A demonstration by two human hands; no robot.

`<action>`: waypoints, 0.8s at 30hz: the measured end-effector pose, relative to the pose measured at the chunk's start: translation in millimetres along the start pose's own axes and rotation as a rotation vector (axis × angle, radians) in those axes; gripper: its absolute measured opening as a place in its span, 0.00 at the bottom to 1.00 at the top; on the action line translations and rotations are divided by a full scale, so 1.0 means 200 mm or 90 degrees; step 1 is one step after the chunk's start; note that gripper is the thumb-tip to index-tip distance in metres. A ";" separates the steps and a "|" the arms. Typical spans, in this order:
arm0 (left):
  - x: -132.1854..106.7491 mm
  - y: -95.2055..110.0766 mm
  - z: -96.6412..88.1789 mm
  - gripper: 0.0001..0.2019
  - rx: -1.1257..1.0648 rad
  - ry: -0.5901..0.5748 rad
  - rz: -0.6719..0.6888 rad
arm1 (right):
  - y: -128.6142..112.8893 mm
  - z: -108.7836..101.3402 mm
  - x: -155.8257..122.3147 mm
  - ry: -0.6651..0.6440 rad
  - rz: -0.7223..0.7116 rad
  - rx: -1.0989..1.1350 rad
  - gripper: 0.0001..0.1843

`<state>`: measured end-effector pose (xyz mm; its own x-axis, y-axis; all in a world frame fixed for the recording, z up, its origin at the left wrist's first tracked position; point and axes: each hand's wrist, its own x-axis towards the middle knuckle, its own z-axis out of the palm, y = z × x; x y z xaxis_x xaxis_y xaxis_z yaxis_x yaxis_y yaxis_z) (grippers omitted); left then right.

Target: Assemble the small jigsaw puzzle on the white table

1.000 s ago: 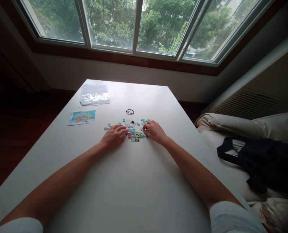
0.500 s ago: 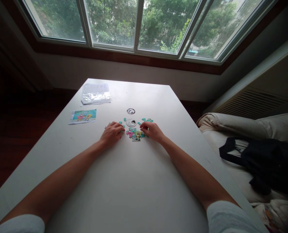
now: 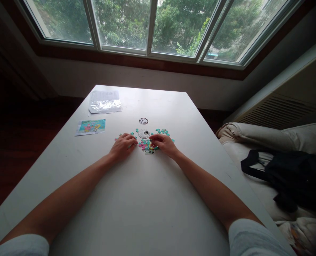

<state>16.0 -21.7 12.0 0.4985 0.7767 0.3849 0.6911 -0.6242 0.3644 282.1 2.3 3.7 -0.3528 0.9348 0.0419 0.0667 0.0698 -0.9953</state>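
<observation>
A partly joined jigsaw puzzle [image 3: 143, 145], pink, yellow and teal, lies on the white table between my hands. My right hand [image 3: 164, 143] reaches over its right side, thumb and fingers pinched together at its upper edge. What sits in that pinch is too small to make out. Resting on the table just left of the puzzle, my left hand [image 3: 123, 145] has loosely bent fingers and no visible object in them. Loose teal puzzle pieces [image 3: 162, 131] lie beyond my right hand, and a few others lie around my left hand, partly hidden by it.
A round tin [image 3: 144, 134] stands just behind the puzzle, and an oval-looking lid [image 3: 143, 121] lies farther back. To the left are a printed picture card [image 3: 90, 127] and a clear plastic bag with paper [image 3: 105, 102]. A sofa with dark cloth [image 3: 296, 174] is at the right.
My right hand has shifted left over the puzzle, its fingertips now near the tin's lower edge. My left hand stays in nearly the same place.
</observation>
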 end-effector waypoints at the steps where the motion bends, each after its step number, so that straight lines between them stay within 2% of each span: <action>1: 0.00 0.00 0.00 0.12 -0.003 0.000 0.009 | 0.00 0.00 0.00 0.011 0.005 0.024 0.16; 6: 0.01 0.01 0.01 0.14 -0.011 -0.007 0.037 | -0.02 0.01 0.00 0.029 0.025 0.120 0.19; 12: 0.01 0.00 0.01 0.12 -0.011 -0.010 0.056 | -0.03 0.01 -0.02 0.038 0.049 0.139 0.22; 20: 0.01 0.00 0.01 0.11 -0.021 -0.013 0.082 | -0.02 0.02 -0.01 0.067 -0.001 0.022 0.15; 24: 0.02 0.01 0.00 0.12 -0.031 -0.040 0.122 | -0.04 0.04 -0.02 0.038 -0.018 -0.010 0.14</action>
<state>19.8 -20.8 14.3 0.6510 0.6463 0.3980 0.5552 -0.7630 0.3310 276.1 -4.5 10.0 -0.2977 0.9517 0.0752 0.0717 0.1008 -0.9923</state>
